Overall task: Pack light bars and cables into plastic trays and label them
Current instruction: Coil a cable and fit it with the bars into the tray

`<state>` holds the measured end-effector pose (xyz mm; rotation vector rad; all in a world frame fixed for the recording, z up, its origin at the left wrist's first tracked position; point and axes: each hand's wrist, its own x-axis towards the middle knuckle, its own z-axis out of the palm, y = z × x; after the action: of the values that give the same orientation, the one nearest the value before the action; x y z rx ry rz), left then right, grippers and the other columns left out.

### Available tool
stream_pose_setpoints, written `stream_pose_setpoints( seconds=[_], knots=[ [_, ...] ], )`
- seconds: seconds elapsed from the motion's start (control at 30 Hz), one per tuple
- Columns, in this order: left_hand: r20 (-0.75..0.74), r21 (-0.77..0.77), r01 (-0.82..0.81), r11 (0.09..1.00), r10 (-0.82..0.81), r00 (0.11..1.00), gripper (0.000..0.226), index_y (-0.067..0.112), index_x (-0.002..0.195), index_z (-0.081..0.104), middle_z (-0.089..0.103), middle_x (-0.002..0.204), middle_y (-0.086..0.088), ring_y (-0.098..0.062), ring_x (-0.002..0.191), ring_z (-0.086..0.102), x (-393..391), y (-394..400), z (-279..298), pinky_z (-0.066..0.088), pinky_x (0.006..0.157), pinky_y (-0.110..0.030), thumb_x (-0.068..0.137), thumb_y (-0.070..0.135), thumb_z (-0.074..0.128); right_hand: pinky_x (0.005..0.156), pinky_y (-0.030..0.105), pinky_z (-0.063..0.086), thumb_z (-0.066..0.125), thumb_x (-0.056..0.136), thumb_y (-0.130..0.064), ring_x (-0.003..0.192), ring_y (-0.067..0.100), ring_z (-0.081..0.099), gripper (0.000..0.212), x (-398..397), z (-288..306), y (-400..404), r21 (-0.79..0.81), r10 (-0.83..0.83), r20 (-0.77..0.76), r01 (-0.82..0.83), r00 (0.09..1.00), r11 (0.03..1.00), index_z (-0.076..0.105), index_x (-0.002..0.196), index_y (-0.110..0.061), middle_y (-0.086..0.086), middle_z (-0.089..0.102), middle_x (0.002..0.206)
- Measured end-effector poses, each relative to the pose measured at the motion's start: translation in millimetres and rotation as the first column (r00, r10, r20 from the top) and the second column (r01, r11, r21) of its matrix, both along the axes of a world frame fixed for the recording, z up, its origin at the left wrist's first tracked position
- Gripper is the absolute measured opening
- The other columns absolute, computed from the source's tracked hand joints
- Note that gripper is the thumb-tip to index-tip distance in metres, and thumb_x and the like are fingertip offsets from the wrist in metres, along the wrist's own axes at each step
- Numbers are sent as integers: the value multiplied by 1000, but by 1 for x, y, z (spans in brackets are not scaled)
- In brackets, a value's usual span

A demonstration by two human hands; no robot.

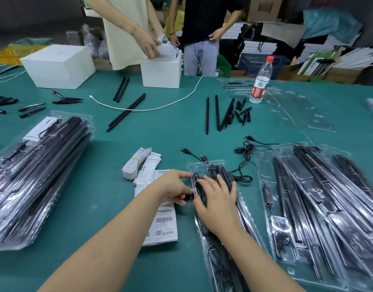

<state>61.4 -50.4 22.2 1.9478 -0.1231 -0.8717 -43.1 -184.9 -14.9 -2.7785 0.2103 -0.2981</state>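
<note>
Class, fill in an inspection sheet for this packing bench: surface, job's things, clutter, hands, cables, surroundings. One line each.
Surface: green table, much covered.
Job's things: clear plastic tray with black bars under both hands; filled trays stacked left and right; barcode label sheets; loose black bars.
Clutter: water bottle; two white boxes.
Hands: left hand grips the tray's edge; right hand presses flat on it.
Cables: black USB cables loose; white cable across the table.
Surroundings: two people standing opposite; stacked cartons behind.
</note>
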Motion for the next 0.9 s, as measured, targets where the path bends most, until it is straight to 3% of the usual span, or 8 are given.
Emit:
stream_pose_setpoints(
  seconds=[0.1,0.27,0.43,0.5,0.6,0.73,0.8,0.9],
  knots=[
    [70,41,-9,999,7,998,63,26,142,52,49,44,2,-9,36,47,-4,-4,-2,52,45,-25,89,0,71,121,58,-4,38,96,-49,151,24,18,51,0,0,0,2,-2,2,2,1000,1000,45,144,-32,-13,39,155],
    [261,167,11,986,-54,964,67,29,144,49,56,64,-4,-15,40,49,-9,-9,-1,45,42,-24,85,9,73,121,58,-4,40,97,-48,151,23,19,49,-1,0,0,23,-10,18,9,1000,1000,46,143,-31,-13,41,154],
    [400,176,-74,982,-3,917,34,20,99,58,53,66,0,-24,64,51,-12,-9,-5,43,62,-29,75,12,79,121,59,-2,41,96,-47,150,24,22,49,0,-2,0,32,-4,33,3,999,999,48,142,-31,-12,43,152],
    [375,146,-58,988,-1,927,15,19,79,66,55,61,2,-21,64,51,-13,-10,-7,43,64,-28,76,7,76,121,59,-1,40,96,-47,150,24,23,49,0,-2,0,28,-7,37,6,999,1000,48,141,-32,-12,44,152],
    [362,146,-70,987,12,932,23,20,63,68,57,55,6,-12,55,48,-17,-12,-8,40,57,-24,80,6,71,121,60,-1,37,95,-48,150,24,23,50,0,-3,-1,26,-5,34,4,999,1000,49,141,-31,-11,44,152],
    [250,108,-74,991,45,967,17,9,73,75,51,47,4,-9,41,40,-19,-11,-1,33,45,-19,84,2,65,121,59,-1,35,94,-50,150,24,23,53,0,-4,-1,15,-4,39,4,999,1000,49,141,-32,-11,44,152],
    [129,92,-79,993,67,989,16,4,78,66,40,53,-5,-12,36,30,-18,-10,5,22,39,-17,86,-3,55,121,59,-2,34,92,-52,150,24,23,55,0,-4,-1,24,-6,39,5,999,1000,50,141,-32,-11,44,152],
    [10,135,-46,990,45,999,13,8,78,53,35,63,-7,-17,50,27,-12,-10,14,18,45,-21,87,-1,50,121,57,-5,31,86,-57,151,22,20,62,1,-3,-1,31,-5,26,4,1000,1000,50,141,-34,-13,43,153]
  ],
)
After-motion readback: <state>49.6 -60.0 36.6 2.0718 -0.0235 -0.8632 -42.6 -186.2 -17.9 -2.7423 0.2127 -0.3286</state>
